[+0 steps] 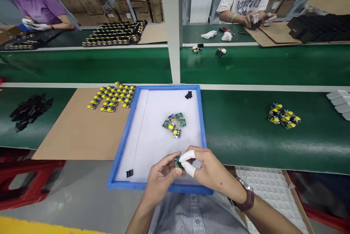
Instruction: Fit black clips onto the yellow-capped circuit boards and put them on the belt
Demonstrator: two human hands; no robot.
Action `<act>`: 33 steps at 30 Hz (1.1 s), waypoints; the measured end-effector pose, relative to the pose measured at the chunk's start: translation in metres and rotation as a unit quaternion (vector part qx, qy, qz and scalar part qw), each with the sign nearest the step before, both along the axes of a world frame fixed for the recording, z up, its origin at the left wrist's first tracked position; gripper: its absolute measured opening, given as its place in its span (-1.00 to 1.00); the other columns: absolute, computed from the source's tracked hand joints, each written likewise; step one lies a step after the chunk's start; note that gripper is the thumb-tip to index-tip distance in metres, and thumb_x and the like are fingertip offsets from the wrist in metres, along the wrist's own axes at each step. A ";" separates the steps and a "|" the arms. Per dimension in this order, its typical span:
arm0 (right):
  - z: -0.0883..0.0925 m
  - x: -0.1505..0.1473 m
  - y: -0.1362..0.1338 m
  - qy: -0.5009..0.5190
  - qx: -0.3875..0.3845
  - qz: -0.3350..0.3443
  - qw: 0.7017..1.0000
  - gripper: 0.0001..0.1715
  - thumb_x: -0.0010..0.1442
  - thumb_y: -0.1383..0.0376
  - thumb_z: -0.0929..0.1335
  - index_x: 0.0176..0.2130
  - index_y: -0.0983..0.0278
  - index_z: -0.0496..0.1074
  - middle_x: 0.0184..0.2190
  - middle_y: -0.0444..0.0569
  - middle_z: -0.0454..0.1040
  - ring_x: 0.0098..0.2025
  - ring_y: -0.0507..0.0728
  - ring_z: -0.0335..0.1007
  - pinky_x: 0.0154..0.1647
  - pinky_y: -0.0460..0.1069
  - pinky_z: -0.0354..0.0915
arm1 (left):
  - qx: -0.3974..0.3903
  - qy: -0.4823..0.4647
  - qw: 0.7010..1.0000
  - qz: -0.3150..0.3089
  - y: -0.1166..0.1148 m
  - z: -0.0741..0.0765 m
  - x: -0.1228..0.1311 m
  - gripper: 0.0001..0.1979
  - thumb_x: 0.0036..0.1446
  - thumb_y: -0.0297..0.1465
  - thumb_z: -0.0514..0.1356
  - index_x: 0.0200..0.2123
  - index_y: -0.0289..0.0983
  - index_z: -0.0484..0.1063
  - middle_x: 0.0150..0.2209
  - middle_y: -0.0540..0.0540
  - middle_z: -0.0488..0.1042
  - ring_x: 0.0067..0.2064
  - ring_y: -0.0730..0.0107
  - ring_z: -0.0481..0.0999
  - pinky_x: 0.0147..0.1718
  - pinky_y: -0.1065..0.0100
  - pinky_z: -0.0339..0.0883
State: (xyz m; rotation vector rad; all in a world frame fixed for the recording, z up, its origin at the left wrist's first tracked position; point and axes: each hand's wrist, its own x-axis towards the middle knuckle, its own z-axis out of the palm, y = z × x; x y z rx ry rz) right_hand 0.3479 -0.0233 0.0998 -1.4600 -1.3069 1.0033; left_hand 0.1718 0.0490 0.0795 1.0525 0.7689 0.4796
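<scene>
Above the near end of a blue-rimmed white tray (203, 131), my left hand (163, 175) pinches a small green circuit board (177, 161) between thumb and fingers. My right hand (203, 162), with white finger cots on thumb and forefinger, closes on the same board from the right; whether a small part sits between those fingertips is hidden. Farther up the tray lies a loose group of circuit boards (171, 126), some showing yellow components. Small black pieces (188, 95) rest near the far right corner, and another black piece (129, 173) lies at the near left.
Left of the tray, rows of yellow-topped boards (120, 94) stand on cardboard (79, 128), beside a heap of black pieces (31, 110). More boards (284, 116) lie to the right. Beyond the green conveyor (109, 66), two people work. A red stool (30, 179) stands at lower left.
</scene>
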 end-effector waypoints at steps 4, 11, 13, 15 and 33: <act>-0.004 0.000 0.000 0.002 -0.001 -0.007 1.000 -0.73 0.18 0.53 0.37 -0.26 0.20 0.58 -0.38 -0.16 0.47 -0.33 0.05 0.44 -0.32 -0.08 0.28 | 0.009 0.000 1.000 0.011 0.001 -0.002 -0.001 -0.62 0.07 -0.37 0.43 0.00 -0.21 0.62 -0.14 -0.15 0.65 -0.18 0.25 0.62 -0.19 0.31 0.56; -0.006 0.001 -0.001 -0.031 0.013 0.001 0.999 -0.78 0.19 0.52 0.35 -0.32 0.23 0.53 -0.39 -0.14 0.44 -0.38 0.04 0.38 -0.43 -0.09 0.20 | -0.002 0.039 0.999 0.004 0.001 -0.001 0.002 -0.59 0.07 -0.34 0.43 0.02 -0.27 0.60 -0.17 -0.17 0.67 -0.25 0.25 0.65 -0.21 0.25 0.58; -0.006 0.000 -0.001 -0.048 0.016 -0.007 0.999 -0.79 0.20 0.52 0.35 -0.32 0.24 0.52 -0.40 -0.14 0.43 -0.39 0.04 0.37 -0.43 -0.08 0.19 | 0.000 0.044 0.999 0.009 0.002 -0.002 0.002 -0.59 0.06 -0.34 0.43 0.01 -0.25 0.60 -0.08 -0.19 0.66 -0.13 0.18 0.65 -0.14 0.23 0.57; -0.007 0.000 0.000 -0.043 0.015 -0.010 0.999 -0.78 0.20 0.51 0.35 -0.30 0.23 0.53 -0.40 -0.13 0.44 -0.38 0.05 0.38 -0.41 -0.08 0.22 | 0.004 0.048 0.999 0.014 0.002 -0.004 0.000 -0.58 0.04 -0.35 0.45 0.00 -0.24 0.61 -0.01 -0.20 0.64 -0.02 0.11 0.63 -0.10 0.21 0.57; -0.016 0.004 -0.003 0.037 -0.002 0.010 0.999 -0.80 0.24 0.43 0.40 -0.20 0.20 0.62 -0.30 -0.07 0.56 -0.31 0.08 0.47 -0.23 -0.03 0.40 | 0.012 0.073 0.997 -0.005 -0.005 -0.006 0.002 -0.53 0.08 -0.30 0.41 0.07 -0.26 0.55 -0.11 -0.18 0.60 -0.21 0.23 0.62 -0.25 0.24 0.59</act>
